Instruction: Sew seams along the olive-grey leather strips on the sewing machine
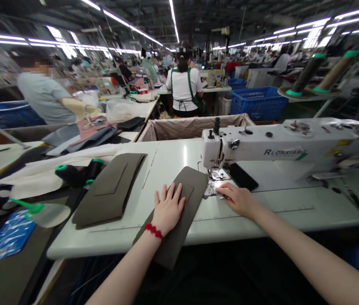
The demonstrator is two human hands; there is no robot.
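My left hand [168, 212], a red bracelet at its wrist, lies flat with fingers spread on a grey-brown fabric piece [195, 180]. That piece has a smaller panel outlined on it and hangs over the table's front edge. My right hand [238, 198] is closed in a pinch at the lit needle plate of the white sewing machine [255, 146]. What its fingertips hold is too small to make out. The fabric's right edge lies just left of the needle area. A stack of similar fabric pieces [109, 190] rests to the left.
A black flat piece [243, 177] lies under the machine arm. Black thread spools [77, 173], a green-nozzled bottle [50, 215] and a blue packet [7, 235] sit at left. Behind the table is a cloth-lined bin [179, 128]. Other people work further back.
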